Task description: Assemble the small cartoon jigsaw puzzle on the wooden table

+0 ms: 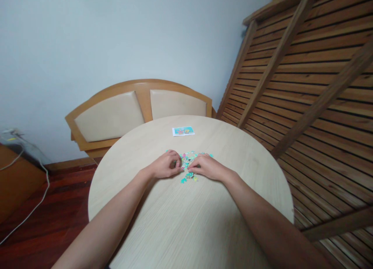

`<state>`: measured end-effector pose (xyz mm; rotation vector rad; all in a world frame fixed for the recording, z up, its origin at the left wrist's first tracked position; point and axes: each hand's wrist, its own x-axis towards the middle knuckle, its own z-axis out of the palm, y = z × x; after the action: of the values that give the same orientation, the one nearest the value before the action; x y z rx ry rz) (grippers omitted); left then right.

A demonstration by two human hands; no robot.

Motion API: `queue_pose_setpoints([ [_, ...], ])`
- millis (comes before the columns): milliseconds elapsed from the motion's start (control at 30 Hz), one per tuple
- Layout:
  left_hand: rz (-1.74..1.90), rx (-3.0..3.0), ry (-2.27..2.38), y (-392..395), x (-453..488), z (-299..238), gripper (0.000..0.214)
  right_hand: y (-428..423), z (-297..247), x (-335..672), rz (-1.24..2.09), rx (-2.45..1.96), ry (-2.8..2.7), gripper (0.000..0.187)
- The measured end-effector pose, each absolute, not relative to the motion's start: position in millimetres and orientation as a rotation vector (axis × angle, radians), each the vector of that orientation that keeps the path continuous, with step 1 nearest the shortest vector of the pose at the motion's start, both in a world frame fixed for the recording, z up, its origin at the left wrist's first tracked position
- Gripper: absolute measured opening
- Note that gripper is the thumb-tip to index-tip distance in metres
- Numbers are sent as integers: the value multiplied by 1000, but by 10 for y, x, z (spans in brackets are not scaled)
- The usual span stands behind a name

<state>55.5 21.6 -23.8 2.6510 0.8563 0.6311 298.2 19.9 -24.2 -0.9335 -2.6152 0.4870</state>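
Note:
Small jigsaw puzzle pieces [189, 176], mostly turquoise with some pink, yellow and white, lie in a loose pile at the middle of the round table [186, 222]. My left hand [167, 165] rests at the pile's left side, fingers curled and drawn in toward the thumb. From the right, my right hand [207, 167] reaches over the pieces, thumb and fingertips pinched close together. A small gap separates the two hands' fingertips. Whatever either hand pinches is too small to make out. Both hands cover part of the pile.
A picture card [183, 131] with a turquoise cartoon scene lies beyond the pieces. Behind the table stands a wooden headboard [147, 84] with cream panels, against a pale wall. A slatted wooden frame [291, 117] leans along the right. White cables [46, 183] hang at the left.

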Motion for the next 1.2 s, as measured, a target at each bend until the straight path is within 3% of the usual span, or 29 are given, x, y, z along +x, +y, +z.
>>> queue_pose_setpoints([
  [400,621,2673,823,177,744,-387,33,224,-237,3025,669,-984,-2526,24],
  [633,655,2644,749,143,806,-426,21,236,-255,3070,743,-1012,-2413,19],
  [967,715,2514,740,117,848,-457,12,263,-237,3124,545,-1146,-2269,15],
  [1100,701,2509,770,119,837,-452,25,268,-200,3145,423,-1242,-2263,12],
  [1200,692,2530,669,123,852,-456,15,266,-186,3154,355,-1301,-2259,13],
])
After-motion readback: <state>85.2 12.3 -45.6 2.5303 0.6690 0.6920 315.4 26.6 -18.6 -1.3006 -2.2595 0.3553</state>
